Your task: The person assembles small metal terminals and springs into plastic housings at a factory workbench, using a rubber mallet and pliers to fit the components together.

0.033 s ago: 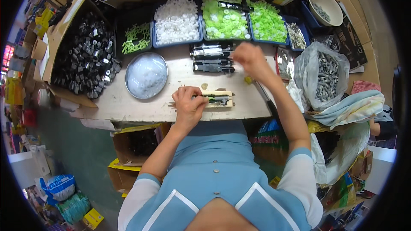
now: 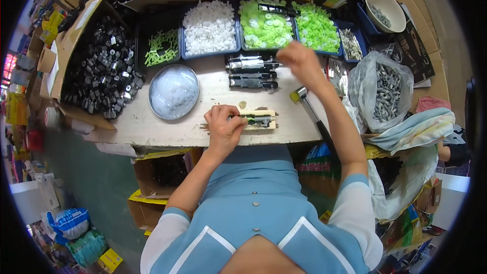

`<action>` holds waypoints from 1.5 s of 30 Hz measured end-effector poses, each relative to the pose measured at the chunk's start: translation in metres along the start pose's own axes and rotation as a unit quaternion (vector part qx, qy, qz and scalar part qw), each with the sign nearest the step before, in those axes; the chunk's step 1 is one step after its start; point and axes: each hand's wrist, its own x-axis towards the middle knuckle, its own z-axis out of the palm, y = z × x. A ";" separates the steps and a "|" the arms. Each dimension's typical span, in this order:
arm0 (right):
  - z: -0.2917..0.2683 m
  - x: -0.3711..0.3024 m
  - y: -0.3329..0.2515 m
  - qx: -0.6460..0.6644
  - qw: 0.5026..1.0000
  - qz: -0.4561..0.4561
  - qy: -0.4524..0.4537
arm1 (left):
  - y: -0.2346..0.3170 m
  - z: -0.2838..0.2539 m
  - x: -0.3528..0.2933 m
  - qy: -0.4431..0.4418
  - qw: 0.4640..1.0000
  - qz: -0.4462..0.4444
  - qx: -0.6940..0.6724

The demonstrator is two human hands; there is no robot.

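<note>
Black part (image 2: 262,121) sat on a wooden block (image 2: 272,112) by the table's (image 2: 212,83) near edge, left hand's (image 2: 223,125) fingers pinching it; steady hold seemed key. Right hand's (image 2: 303,65) fingers? Couldn't tell.

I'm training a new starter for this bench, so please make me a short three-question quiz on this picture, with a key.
1. Multiple choice: Which hand is at the pale block near the table's front edge? A) left B) right C) both
2. True or false: The round metal dish lies to the left of the hammer.
3. Fill the gap: The blue tray just right of the green sticks holds small ___ parts.

Key:
1. A, the left hand
2. True
3. White
</note>
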 end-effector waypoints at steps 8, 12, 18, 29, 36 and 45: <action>0.012 0.092 0.069 -0.281 0.958 0.034 0.051 | 0.001 -0.001 -0.002 -0.007 1.000 -0.005 -0.004; 0.018 0.101 0.089 -0.355 0.934 0.005 0.041 | 0.001 0.002 -0.001 0.001 1.000 0.000 0.003; -0.005 0.071 0.045 -0.001 0.978 0.102 0.183 | -0.002 0.001 0.000 0.028 1.000 -0.001 -0.001; 0.017 -0.060 -0.116 0.034 0.981 0.107 -0.158 | -0.015 -0.030 -0.032 0.064 0.991 -0.092 -0.068; 0.050 -0.069 -0.133 -0.016 0.996 -0.021 -0.086 | -0.016 -0.032 -0.030 0.070 0.991 -0.085 -0.073; 0.056 -0.067 -0.131 -0.044 0.990 0.022 -0.133 | -0.025 -0.027 -0.014 0.007 0.997 -0.038 -0.060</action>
